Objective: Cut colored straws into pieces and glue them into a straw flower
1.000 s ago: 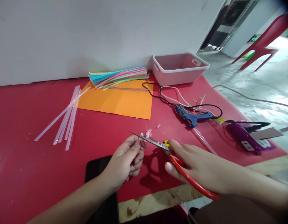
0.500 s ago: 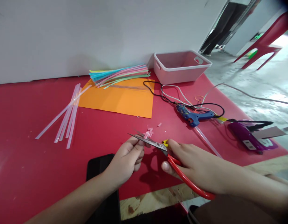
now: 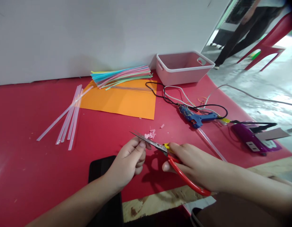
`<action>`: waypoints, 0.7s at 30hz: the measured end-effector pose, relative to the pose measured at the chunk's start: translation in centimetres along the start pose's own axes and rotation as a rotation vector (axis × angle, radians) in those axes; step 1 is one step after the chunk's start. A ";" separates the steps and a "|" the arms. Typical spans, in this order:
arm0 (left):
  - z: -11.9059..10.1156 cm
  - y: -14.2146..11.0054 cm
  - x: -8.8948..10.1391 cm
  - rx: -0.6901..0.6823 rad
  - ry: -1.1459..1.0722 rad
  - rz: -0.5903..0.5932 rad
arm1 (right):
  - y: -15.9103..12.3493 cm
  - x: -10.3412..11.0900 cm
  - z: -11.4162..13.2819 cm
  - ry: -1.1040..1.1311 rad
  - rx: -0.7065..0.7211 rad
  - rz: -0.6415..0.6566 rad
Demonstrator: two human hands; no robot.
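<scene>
My left hand (image 3: 129, 157) is closed in a pinch at the scissor blades. A small pink piece (image 3: 147, 136) shows just past its fingertips, behind the blades; most of it is hidden. My right hand (image 3: 193, 164) grips scissors (image 3: 157, 146) with red handles and yellow wrapping near the pivot. Their blades point left across the left fingertips and look nearly closed. Tiny pink cuttings (image 3: 152, 131) lie on the red table (image 3: 108, 132) just beyond. Below my left forearm lies a black phone-like slab (image 3: 100, 170), partly covered.
Translucent glue sticks (image 3: 70, 119) lie at left. Colourful pipe cleaners (image 3: 122, 75) rest on an orange sheet (image 3: 127, 101). A pink basket (image 3: 183, 67) stands behind. A blue glue gun (image 3: 195, 118), cables and a purple power strip (image 3: 252, 138) lie right. A person's legs (image 3: 245, 37) show beyond.
The scissors have shifted slightly left, and their blades have come closer together. The pink piece at the left fingertips shows differently. The person in the background has moved right.
</scene>
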State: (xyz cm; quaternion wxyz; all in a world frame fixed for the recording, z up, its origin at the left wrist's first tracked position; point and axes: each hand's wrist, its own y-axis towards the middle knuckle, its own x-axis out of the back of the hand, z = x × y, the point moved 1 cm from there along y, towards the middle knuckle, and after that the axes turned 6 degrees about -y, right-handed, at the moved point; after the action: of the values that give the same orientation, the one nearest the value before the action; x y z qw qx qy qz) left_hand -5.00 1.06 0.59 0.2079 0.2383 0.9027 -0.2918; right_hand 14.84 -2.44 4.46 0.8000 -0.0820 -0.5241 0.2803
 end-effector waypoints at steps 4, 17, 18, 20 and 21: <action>0.1 -0.1 0.0 -0.009 -0.038 0.013 | 0.4 0.5 0.5 0.010 -0.101 0.007; -0.1 0.1 0.1 0.020 -0.118 -0.032 | -0.4 0.3 0.0 -0.050 -0.091 0.005; -0.1 0.0 0.1 0.026 -0.112 -0.031 | -0.4 0.1 0.0 -0.049 -0.098 0.015; -0.1 0.0 0.0 0.031 -0.106 -0.031 | -0.4 0.0 0.2 -0.048 -0.111 0.031; -0.1 0.0 0.0 0.030 -0.104 -0.034 | -0.3 0.0 0.2 -0.049 -0.114 0.033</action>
State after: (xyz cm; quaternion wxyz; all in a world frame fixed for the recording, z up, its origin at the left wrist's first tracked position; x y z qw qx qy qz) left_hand -5.01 1.13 0.63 0.2457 0.2105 0.8902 -0.3206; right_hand 14.76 -2.72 4.74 0.7762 -0.1292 -0.5572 0.2650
